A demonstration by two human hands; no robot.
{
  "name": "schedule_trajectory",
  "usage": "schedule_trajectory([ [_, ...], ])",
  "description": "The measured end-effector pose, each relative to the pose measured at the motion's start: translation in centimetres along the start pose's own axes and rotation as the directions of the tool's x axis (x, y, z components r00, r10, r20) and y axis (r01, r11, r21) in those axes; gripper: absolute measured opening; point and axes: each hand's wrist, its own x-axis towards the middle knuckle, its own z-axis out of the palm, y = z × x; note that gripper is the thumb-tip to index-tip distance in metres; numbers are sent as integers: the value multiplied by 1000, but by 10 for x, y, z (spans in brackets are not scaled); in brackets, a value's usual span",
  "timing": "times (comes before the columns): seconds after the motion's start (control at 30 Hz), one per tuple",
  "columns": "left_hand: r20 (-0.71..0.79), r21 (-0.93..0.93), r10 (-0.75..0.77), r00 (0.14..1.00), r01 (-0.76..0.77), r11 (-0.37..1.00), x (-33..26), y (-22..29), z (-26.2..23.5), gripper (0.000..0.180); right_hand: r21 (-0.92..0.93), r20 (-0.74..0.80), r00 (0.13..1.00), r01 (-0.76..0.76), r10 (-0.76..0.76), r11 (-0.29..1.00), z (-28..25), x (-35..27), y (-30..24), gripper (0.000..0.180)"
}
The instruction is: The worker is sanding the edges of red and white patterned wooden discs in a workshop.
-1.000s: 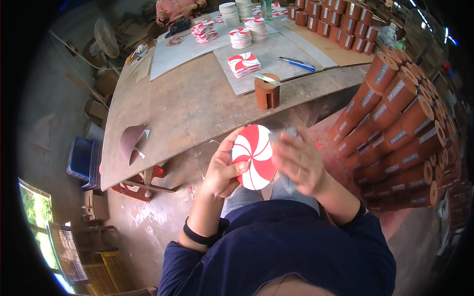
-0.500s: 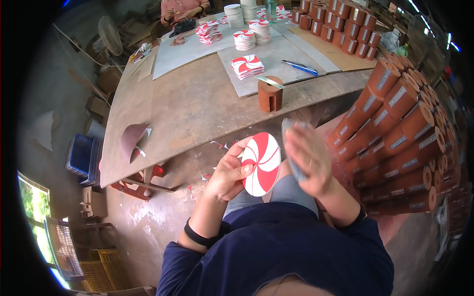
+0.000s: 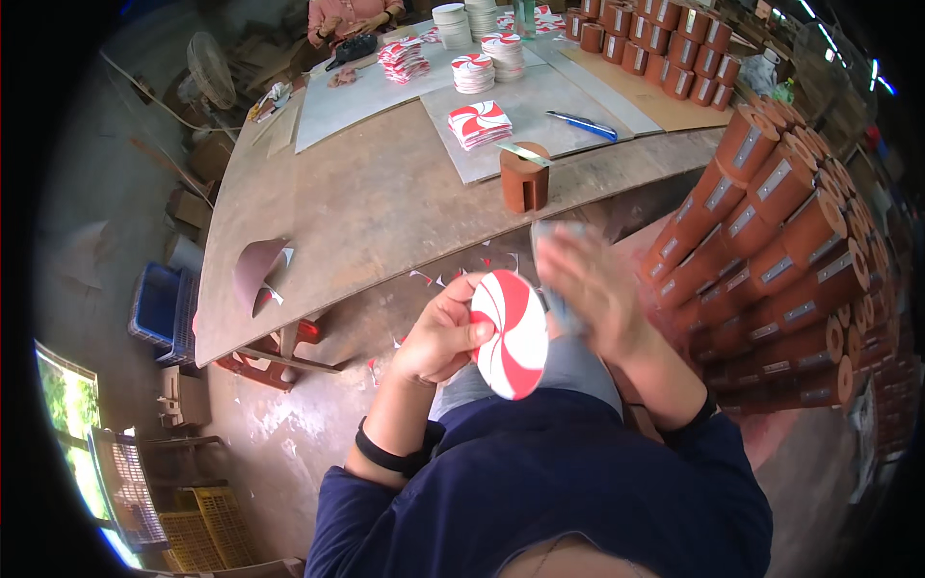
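My left hand (image 3: 438, 337) grips a thin round disc (image 3: 520, 332) with a red and white swirl face, thumb on the face and fingers behind. The disc stands tilted above my lap. My right hand (image 3: 599, 289), smeared by motion, is at the disc's right edge with a flat grey piece (image 3: 561, 314) against its palm. Blur hides what that piece is and whether it touches the rim. Beyond my hands, a brown cylinder (image 3: 524, 183) with a slot in its side stands near the table edge, a pale green strip (image 3: 525, 154) across its top.
On the table (image 3: 356, 193) lie a stack of swirl cards (image 3: 479, 123), a blue utility knife (image 3: 583, 125) and a curved brownish sheet (image 3: 256, 275). Stacked discs (image 3: 473, 75) stand farther back. Brown cylinders (image 3: 761, 260) are piled at my right. Another person (image 3: 352, 19) sits across the table.
The disc has dropped slightly and turned, its swirl shifting in my left hand. My right hand with the grey piece has moved left, closer to the disc's upper right edge.
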Motion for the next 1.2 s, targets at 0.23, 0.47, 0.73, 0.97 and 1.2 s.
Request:
schedule_trajectory([
  [0.23,-19,-97,-48,999,46,994,3,-5,-6,37,141,-136,988,92,-73,986,3,-2,-5,37],
  [0.47,-301,-228,-113,947,44,973,18,-21,-3,32,74,-148,986,-71,81,995,37,-7,7,48],
  [0.73,-358,-276,-47,933,-58,960,12,-22,9,36,155,-216,965,-116,148,981,46,-4,9,48],
  [0.97,-266,-394,-70,962,-42,918,11,-23,5,37,166,-311,939,-96,145,981,16,-2,5,43],
  [1.2,-139,-282,-4,990,-36,959,9,-26,5,38,-57,-91,979,-190,184,980,24,-13,26,44],
])
